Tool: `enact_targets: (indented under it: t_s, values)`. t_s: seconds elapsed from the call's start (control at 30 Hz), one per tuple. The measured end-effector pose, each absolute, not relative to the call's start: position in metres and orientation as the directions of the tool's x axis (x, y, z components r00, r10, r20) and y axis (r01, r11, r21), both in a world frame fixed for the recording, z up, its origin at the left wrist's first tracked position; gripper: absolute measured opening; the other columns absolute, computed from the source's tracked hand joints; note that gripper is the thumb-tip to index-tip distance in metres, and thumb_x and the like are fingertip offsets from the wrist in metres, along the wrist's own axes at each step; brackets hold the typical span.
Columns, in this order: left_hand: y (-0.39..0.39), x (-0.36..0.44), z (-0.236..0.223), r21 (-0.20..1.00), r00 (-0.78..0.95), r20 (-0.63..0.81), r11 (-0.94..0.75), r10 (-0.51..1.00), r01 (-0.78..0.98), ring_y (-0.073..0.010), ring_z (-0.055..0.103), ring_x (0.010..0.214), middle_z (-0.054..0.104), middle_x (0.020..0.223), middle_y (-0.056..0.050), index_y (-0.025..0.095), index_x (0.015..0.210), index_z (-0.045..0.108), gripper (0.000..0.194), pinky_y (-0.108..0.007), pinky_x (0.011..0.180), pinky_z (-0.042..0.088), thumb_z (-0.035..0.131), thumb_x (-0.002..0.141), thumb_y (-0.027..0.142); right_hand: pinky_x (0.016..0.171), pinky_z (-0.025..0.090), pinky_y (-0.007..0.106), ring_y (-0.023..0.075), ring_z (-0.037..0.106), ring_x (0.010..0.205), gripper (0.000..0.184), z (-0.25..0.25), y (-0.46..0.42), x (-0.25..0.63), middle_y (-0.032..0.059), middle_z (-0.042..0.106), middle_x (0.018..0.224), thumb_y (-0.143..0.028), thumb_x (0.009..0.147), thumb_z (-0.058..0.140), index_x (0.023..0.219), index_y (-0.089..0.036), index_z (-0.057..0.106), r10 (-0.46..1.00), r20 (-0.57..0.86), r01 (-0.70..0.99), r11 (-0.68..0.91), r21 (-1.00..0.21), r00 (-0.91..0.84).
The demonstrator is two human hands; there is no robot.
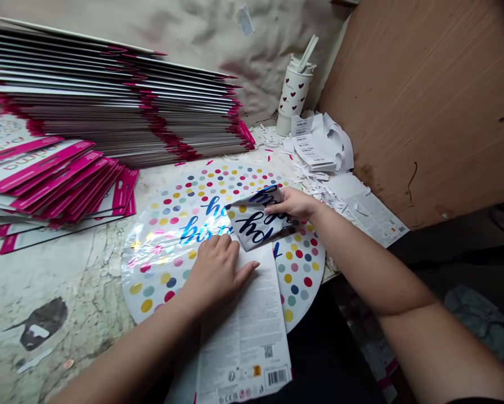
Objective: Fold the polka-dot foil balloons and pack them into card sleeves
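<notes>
A round foil balloon, printed with coloured polka dots and blue lettering, lies flat on the workbench. Its upper right part is folded over into a silvery flap. My right hand grips the edge of that flap. My left hand presses flat, fingers spread, on the balloon and the top of a printed paper card. That card, with a barcode and a QR code at its lower end, lies across the balloon and hangs over the bench's front edge.
Stacks of flat packaging cards with magenta edges fill the left and back of the bench. At the back right stand a white heart-patterned tumbler with a straw and a heap of paper scraps and labels. A plywood board rises on the right.
</notes>
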State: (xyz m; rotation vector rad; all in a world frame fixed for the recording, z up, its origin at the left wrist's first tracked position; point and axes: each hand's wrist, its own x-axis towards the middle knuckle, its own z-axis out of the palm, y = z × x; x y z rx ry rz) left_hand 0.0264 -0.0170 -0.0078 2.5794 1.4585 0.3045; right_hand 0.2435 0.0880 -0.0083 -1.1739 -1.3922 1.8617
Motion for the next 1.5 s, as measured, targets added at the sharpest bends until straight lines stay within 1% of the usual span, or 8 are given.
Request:
enact_targets:
  t_s: [0.13, 0.37, 0.53, 0.77, 0.9, 1.23, 1.37, 1.5]
  values:
    - [-0.017, 0.021, 0.0, 0.399, 0.5, 0.091, -0.492, 0.861, 0.774, -0.0162, 0.05, 0.062, 0.055, 0.064, -0.002, 0.018, 0.07, 0.051, 0.033, -0.031, 0.063, 0.038, 0.036, 0.088, 0.04, 0.065, 0.052, 0.024, 0.0108, 0.062, 0.063, 0.022, 0.006, 0.091, 0.24, 0.0002, 0.07, 0.071, -0.015, 0.057, 0.075, 0.078, -0.012, 0.07, 0.71, -0.362, 0.241, -0.271, -0.932, -0.604]
    - [-0.032, 0.032, 0.017, 0.019, 0.662, 0.304, -0.699, 0.685, 0.714, -0.0179, 0.049, 0.059, 0.055, 0.061, -0.003, 0.018, 0.066, 0.052, 0.023, -0.033, 0.06, 0.036, 0.041, 0.086, 0.023, 0.052, 0.049, 0.023, 0.0127, 0.06, 0.053, 0.021, 0.044, 0.117, 0.203, 0.0011, 0.068, 0.06, -0.014, 0.048, 0.078, 0.068, -0.012, 0.07, 0.399, -0.552, 0.6, -0.006, -0.8, -0.732]
    - [-0.042, 0.031, 0.025, -0.003, 0.656, 0.273, -0.681, 0.704, 0.732, -0.0185, 0.045, 0.061, 0.053, 0.065, -0.004, 0.018, 0.07, 0.051, 0.016, -0.033, 0.059, 0.035, 0.041, 0.083, 0.018, 0.045, 0.044, 0.023, 0.0109, 0.055, 0.046, 0.024, 0.051, 0.103, 0.172, -0.0009, 0.062, 0.053, -0.034, 0.058, 0.077, 0.064, -0.014, 0.064, 0.465, -0.515, 0.501, -0.164, -0.85, -0.72]
    - [-0.05, 0.028, 0.029, 0.038, 0.633, 0.275, -0.666, 0.724, 0.745, -0.0187, 0.044, 0.063, 0.052, 0.066, -0.004, 0.018, 0.071, 0.051, 0.015, -0.033, 0.06, 0.034, 0.041, 0.083, 0.017, 0.045, 0.036, 0.018, 0.0059, 0.049, 0.05, 0.009, 0.068, 0.081, 0.168, -0.0033, 0.059, 0.056, -0.015, 0.064, 0.07, 0.069, -0.012, 0.064, 0.619, -0.34, 0.546, 0.175, -0.819, -0.708]
    - [-0.056, 0.029, 0.035, 0.048, 0.62, 0.297, -0.66, 0.726, 0.75, -0.0187, 0.045, 0.065, 0.053, 0.068, -0.004, 0.017, 0.072, 0.051, 0.017, -0.034, 0.064, 0.034, 0.039, 0.084, 0.017, 0.047, 0.039, 0.018, 0.0057, 0.049, 0.048, 0.007, 0.075, 0.064, 0.168, -0.0048, 0.057, 0.053, -0.007, 0.064, 0.061, 0.069, -0.012, 0.064, 0.378, -0.488, 0.598, 0.269, -0.755, -0.787]
    - [-0.053, 0.003, 0.053, 0.047, 0.422, 0.517, -0.517, 0.745, 0.855, -0.0244, 0.054, 0.084, 0.059, 0.084, -0.007, 0.019, 0.085, 0.055, 0.008, -0.042, 0.078, 0.038, 0.05, 0.083, 0.024, 0.078, 0.05, 0.03, 0.0155, 0.061, 0.085, 0.067, 0.046, 0.016, 0.202, 0.0049, 0.064, 0.097, -0.022, 0.056, 0.079, 0.116, -0.016, 0.051, 0.792, -0.049, -0.051, -0.1, -0.994, -0.608]
    - [-0.053, -0.015, 0.05, 0.44, -0.037, 0.638, -0.325, 0.769, 0.837, -0.0322, 0.047, 0.112, 0.048, 0.126, -0.015, 0.022, 0.119, 0.046, 0.059, -0.05, 0.092, 0.036, 0.071, 0.067, 0.034, 0.085, 0.047, 0.033, 0.0155, 0.062, 0.087, 0.041, 0.025, -0.003, 0.19, 0.0045, 0.066, 0.092, -0.026, 0.066, 0.073, 0.102, -0.015, 0.056, 0.856, 0.014, -0.271, -0.148, -0.951, -0.517]
    - [-0.057, -0.029, 0.035, 0.953, 0.152, -0.144, 0.096, 0.978, 0.287, -0.0222, 0.061, 0.079, 0.065, 0.094, -0.009, 0.017, 0.107, 0.057, 0.045, -0.039, 0.075, 0.049, 0.065, 0.071, 0.044, 0.068, 0.048, 0.03, 0.015, 0.06, 0.072, 0.024, 0.021, -0.002, 0.187, 0.0022, 0.063, 0.076, -0.038, 0.08, 0.058, 0.09, -0.016, 0.058, 0.91, -0.015, -0.082, -0.054, -0.995, -0.415]
